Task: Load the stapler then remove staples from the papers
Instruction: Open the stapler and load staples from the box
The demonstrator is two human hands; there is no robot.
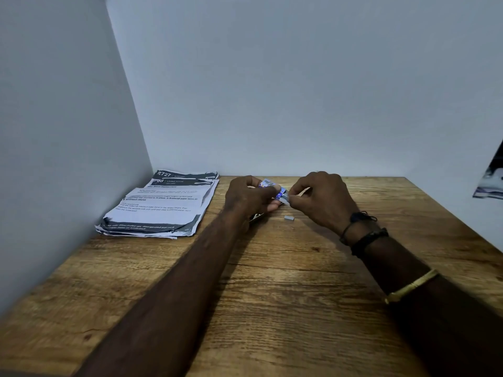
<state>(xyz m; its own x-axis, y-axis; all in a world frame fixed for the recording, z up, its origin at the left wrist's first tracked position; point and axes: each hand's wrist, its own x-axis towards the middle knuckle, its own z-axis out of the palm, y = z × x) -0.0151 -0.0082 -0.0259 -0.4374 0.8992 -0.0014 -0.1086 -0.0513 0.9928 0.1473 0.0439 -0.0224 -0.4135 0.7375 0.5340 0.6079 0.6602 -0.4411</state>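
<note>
The top sheets of the stack of papers (pixel 160 204) carry the only legible print. A dark header band reads "727"; the band below it shows an "8" and "LIVING ROOM". Lower lines include "Scattered paper items on". The remaining text is too small to read.

Plain, pale grey-white walls (pixel 272 77) meeting in a corner up and left of the pinch point, the left wall (pixel 54 118) slanting toward the camera. Beneath the grip and spreading toward the viewer, a wooden table (pixel 272 295) of brown, rustic grain with dark knots and cracks, pushed flush into that corner. Soft, dim, even light; far right of the grip, a dark-and-white poster edge (pixel 491 180) on the right wall.
</note>
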